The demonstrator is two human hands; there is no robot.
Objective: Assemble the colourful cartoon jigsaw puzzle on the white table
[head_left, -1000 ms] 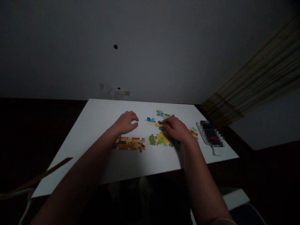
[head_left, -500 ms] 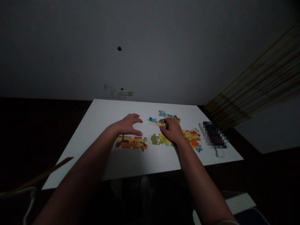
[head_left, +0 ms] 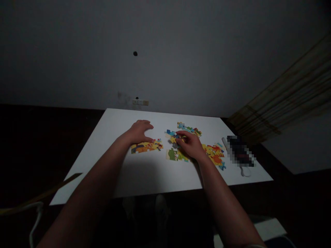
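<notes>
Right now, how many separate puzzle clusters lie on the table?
5: left cluster by the left hand; far cluster; middle cluster at the right hand; near cluster; right cluster. That hand may hide joins or more pieces.

Left hand [head_left: 139, 133] arched, right hand [head_left: 190, 144] curled downward

A: Table [head_left: 121, 119] surface colour?
B: White is recorded. Jigsaw pieces [head_left: 146, 146] left of centre are noted as yellow, orange and red; far pieces [head_left: 188, 128] by the far edge, blue and teal.
A: Hanging cloth [head_left: 292, 100]?
B: Tan streaks are logged.
</notes>
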